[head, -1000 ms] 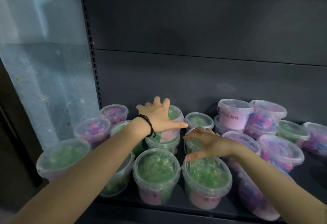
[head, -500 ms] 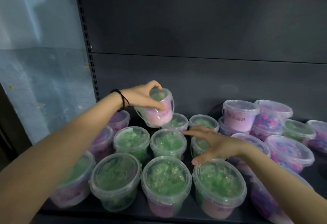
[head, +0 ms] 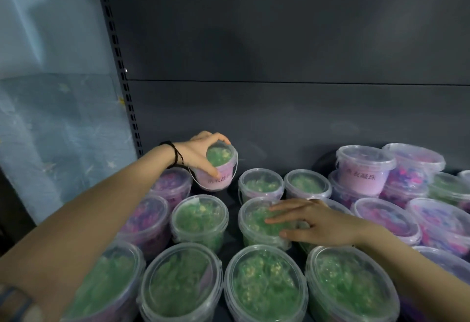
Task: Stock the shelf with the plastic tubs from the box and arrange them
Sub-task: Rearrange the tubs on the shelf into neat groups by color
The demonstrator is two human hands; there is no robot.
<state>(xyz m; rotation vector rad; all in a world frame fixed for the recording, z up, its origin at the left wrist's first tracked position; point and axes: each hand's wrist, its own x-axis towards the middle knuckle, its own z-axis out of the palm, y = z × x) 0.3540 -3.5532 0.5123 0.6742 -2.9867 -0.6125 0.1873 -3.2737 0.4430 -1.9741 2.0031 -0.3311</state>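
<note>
The left hand (head: 199, 152) has lifted its tub (head: 220, 175) leftward — the right hand (head: 321, 223) now touches a middle-row tub (head: 251, 222).

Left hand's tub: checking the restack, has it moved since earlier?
Yes. The left hand lifted the green-filled tub up off its stack; it hangs tilted left of the back-row green tub.

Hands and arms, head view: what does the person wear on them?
No sleeves or gloves show. The left hand has a thin black cord looped round its wrist; the right hand wears nothing visible. A blurred grey-blue strip shows near the left elbow, too unclear to identify.
</note>
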